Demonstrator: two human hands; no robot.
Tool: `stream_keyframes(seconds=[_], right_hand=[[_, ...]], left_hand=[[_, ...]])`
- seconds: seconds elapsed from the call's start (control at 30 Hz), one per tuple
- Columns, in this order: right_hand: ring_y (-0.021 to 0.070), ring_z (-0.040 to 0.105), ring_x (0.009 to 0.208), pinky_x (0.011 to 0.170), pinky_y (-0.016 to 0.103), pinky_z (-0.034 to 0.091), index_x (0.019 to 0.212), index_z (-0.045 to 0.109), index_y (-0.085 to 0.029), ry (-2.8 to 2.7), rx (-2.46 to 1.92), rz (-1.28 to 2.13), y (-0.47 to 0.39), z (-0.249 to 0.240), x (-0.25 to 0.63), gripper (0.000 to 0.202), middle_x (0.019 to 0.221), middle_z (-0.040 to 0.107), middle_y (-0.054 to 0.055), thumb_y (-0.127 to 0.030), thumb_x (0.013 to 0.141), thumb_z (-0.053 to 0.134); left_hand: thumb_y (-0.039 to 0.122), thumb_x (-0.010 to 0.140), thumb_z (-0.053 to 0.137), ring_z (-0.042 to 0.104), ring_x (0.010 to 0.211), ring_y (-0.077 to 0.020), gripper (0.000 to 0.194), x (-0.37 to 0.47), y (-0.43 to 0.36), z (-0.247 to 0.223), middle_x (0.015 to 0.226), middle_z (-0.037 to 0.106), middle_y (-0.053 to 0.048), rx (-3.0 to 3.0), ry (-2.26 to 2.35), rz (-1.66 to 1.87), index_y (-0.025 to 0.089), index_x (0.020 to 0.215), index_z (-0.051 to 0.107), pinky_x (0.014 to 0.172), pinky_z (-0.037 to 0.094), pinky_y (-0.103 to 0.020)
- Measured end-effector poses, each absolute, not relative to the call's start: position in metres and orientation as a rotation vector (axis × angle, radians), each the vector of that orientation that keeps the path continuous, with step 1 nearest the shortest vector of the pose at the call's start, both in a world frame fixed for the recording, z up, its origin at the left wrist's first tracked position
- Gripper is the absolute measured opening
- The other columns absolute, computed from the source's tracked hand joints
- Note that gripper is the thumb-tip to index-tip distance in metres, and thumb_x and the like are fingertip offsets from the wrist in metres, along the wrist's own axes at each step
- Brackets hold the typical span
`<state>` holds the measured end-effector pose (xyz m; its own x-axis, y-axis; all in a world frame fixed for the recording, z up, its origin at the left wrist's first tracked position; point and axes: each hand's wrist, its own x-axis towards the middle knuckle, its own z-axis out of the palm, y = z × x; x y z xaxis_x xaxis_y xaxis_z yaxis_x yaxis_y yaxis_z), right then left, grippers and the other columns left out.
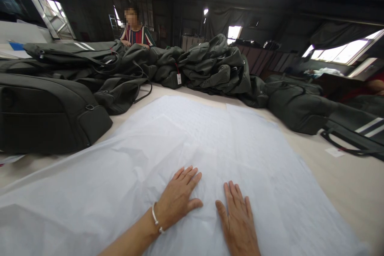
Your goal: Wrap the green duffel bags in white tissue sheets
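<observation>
Thin white tissue paper (216, 140) lies spread over the table in front of me, creased on its left side. My left hand (181, 192) rests flat on the paper with its fingers stretched out and a silver bangle (155, 214) at the wrist. Close by on the right, my right hand (238, 218) also lies palm down on the sheet, thumb apart from the fingers. Neither hand holds anything. A faint edge in the paper near the far side suggests overlapping sheets.
A dark green duffel bag (51, 112) stands at the left. More such bags form a heap (216, 64) along the far side, one with a white tag (179, 79). Another bag (300, 104) lies at the right on the pale table (354, 184). A person (136, 34) stands beyond the heap.
</observation>
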<state>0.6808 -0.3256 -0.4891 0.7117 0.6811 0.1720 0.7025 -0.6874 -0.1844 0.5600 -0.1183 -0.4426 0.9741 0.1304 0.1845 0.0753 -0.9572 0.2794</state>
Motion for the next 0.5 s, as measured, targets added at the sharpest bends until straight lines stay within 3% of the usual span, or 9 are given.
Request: stream_keyframes(seconds=[0.27,0.5], right_hand=[[0.0301,0.026,0.144,0.116,0.06,0.021,0.146,0.036,-0.012,-1.099,-2.655,-0.083,-0.3233,-0.4893,0.6807,0.076,0.154,0.03,0.01,-0.064,0.094,0.018],[0.0299,0.025,0.144,0.117,0.059,0.02,0.146,0.037,-0.012,-1.078,-2.635,-0.064,-0.3222,-0.4894,0.6782,0.076,0.154,0.031,0.011,-0.065,0.094,0.021]], left_hand=[[0.055,0.083,0.066,0.033,0.142,-0.0276,0.077,0.5621,-0.1194,-0.4354,0.153,0.037,-0.01,2.839,0.059,0.183,0.023,0.147,0.036,0.117,0.028,-0.047],[0.063,0.088,0.052,0.028,0.144,-0.0252,0.07,0.5625,-0.1167,-0.4429,0.155,0.035,-0.004,2.774,-0.037,0.19,0.03,0.147,0.035,0.12,0.02,-0.048]])
